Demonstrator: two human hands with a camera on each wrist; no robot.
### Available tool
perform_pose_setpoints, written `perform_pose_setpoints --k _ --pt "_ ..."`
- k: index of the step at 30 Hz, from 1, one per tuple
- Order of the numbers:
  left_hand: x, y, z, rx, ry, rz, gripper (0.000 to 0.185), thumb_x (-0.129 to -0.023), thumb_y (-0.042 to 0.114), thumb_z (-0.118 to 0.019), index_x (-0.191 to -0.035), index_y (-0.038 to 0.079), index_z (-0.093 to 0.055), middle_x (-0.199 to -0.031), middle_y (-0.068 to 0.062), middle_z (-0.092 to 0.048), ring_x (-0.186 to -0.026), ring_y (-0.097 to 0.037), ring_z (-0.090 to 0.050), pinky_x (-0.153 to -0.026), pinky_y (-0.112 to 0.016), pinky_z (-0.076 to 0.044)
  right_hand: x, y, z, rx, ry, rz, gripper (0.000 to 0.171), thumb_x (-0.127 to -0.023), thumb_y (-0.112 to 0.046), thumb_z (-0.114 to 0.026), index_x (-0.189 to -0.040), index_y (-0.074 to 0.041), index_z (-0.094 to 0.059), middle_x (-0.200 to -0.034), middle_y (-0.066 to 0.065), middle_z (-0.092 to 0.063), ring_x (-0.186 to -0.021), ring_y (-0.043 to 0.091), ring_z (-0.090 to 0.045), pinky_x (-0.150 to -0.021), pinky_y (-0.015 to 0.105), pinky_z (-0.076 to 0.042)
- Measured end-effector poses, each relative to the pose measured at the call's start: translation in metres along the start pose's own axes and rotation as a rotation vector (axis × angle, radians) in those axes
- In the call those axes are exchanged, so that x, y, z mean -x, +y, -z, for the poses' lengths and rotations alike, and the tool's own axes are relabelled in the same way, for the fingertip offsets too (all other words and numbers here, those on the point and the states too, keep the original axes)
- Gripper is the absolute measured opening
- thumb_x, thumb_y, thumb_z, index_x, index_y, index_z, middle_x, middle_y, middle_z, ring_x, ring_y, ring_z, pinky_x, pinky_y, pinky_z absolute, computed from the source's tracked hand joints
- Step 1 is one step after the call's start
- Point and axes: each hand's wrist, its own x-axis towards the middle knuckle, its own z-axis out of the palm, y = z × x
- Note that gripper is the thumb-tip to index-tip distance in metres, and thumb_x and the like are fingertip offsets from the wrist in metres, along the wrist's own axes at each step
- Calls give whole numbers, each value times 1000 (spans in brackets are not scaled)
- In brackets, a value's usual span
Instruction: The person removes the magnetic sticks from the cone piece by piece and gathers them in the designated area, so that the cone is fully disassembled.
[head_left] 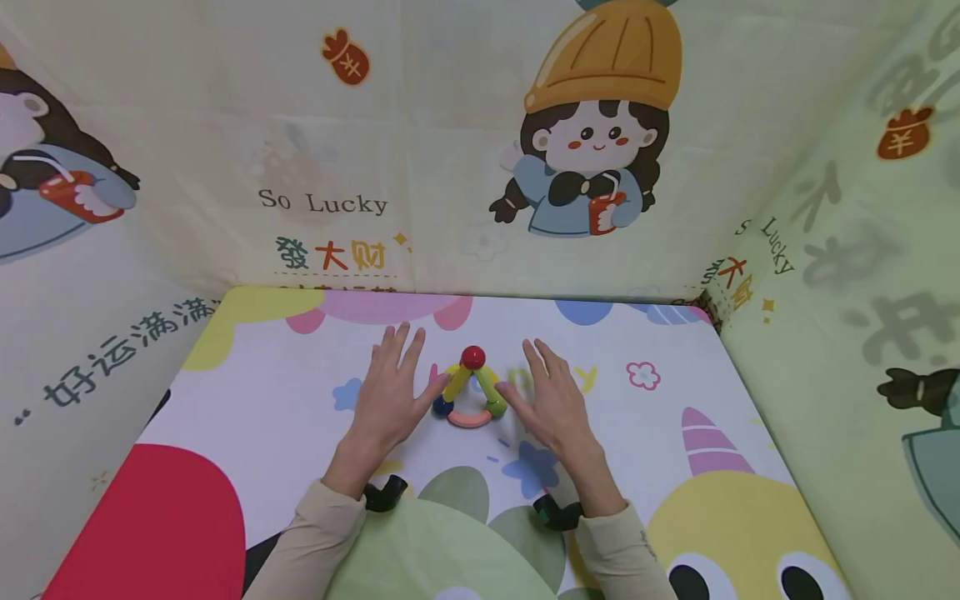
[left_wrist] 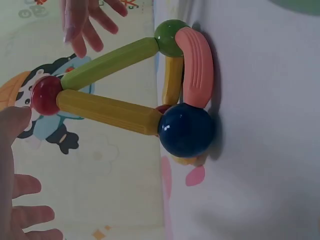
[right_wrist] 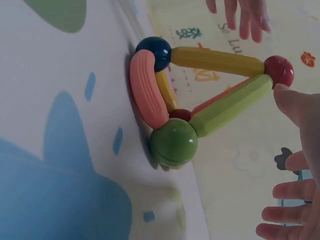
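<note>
A pyramid frame of toy rods and balls stands on the table between both hands. Its red ball (head_left: 473,357) is the peak; a yellow rod (left_wrist: 107,112) slopes to the blue ball (left_wrist: 186,130) and a light green rod (right_wrist: 232,105) to the green ball (right_wrist: 174,142). Along the front base curves a pink rod (head_left: 470,420). Behind, partly hidden in the right wrist view, are a dark red ball (right_wrist: 181,114) and an orange-red rod (right_wrist: 216,98). My left hand (head_left: 390,387) hovers at its left, fingers spread; my right hand (head_left: 553,404) mirrors it at the right. Neither grips anything.
The table carries a printed cover (head_left: 285,450) with cartoon shapes. Cloth walls with printed figures rise behind it (head_left: 450,167) and at both sides. Black wrist cameras sit below the left wrist and the right wrist.
</note>
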Motion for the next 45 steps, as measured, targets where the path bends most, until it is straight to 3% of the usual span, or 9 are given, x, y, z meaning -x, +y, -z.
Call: perform_pose_setpoints --k 9,17,27,45 --pt "-4 10 -4 75 50 -73 78 -94 50 -63 -153 5 -38 -160 -19 -36 -150 -38 -31 -120 -56 -27 0 -4 -8 -71 45 50 83 -88 -56 -68 -153 -11 -41 -150 14 -47 -132 32 -49 -106 50 -48" --pt "-9 20 -9 143 112 -135 74 -92 46 -68 -149 5 -46 -152 -17 -46 -137 -35 -49 -105 -49 -49 -1 -7 -16 -135 58 101 76 -88 -45 -74 -147 -6 -48 -136 15 -55 -124 30 -53 -104 46 -51" --pt "-15 29 -13 172 171 -238 66 -90 37 -73 -143 3 -52 -142 -17 -56 -129 -32 -56 -102 -47 -52 0 -7 -26 -168 36 134 66 -88 -38 -76 -140 -3 -54 -127 13 -59 -116 28 -59 -99 43 -54" --pt "-21 41 -18 156 169 -301 55 -88 23 -77 -136 4 -59 -125 -12 -65 -106 -25 -63 -90 -34 -59 -1 -8 -39 -202 -2 146 44 -87 -24 -79 -123 -4 -63 -111 11 -63 -96 21 -60 -86 35 -58"
